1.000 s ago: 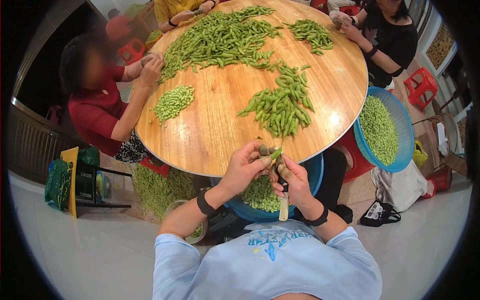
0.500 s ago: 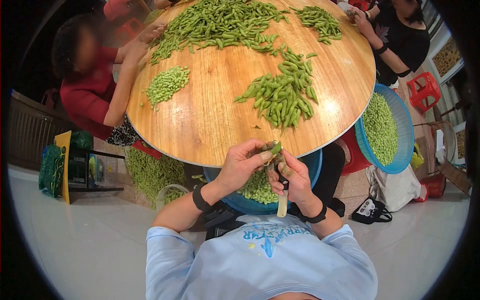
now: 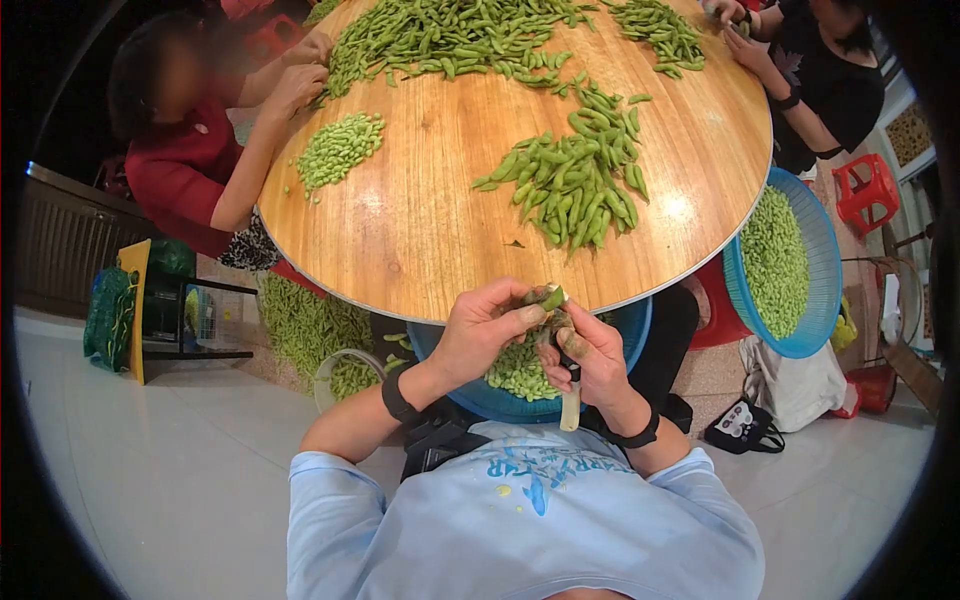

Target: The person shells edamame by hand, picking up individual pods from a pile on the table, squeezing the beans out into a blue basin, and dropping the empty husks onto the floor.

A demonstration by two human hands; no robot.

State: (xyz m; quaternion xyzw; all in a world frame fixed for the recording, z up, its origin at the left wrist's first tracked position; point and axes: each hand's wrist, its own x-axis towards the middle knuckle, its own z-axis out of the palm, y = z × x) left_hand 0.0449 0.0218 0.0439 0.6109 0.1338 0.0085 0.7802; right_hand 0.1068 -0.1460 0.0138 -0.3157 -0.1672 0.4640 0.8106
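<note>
My left hand (image 3: 490, 322) is closed with thumb and fingers on a green bean pod (image 3: 554, 299), just past the table's near edge. Close beside it, my right hand (image 3: 592, 358) is wrapped round a small tool (image 3: 570, 412) with a cream handle and a black collar; its working end is hidden by the fingers. The fingertips of both hands meet around the pod. Below them, shelled green beans (image 3: 524, 374) lie in a blue basin (image 3: 642, 325). A heap of pods (image 3: 575, 190) rests on the table ahead of my hands.
A round wooden table (image 3: 420, 220) carries a larger pod pile (image 3: 450, 35) and shelled beans (image 3: 340, 150). One person in red (image 3: 185, 190) sits left, another in black (image 3: 825, 90) right. A blue basket (image 3: 735, 270) of beans stands right; pods (image 3: 310, 325) cover floor at left.
The view has shifted slightly. My hands keep nearly the same hold on the pod and the tool. The person in red has brought their hands to the big pod pile's edge.
</note>
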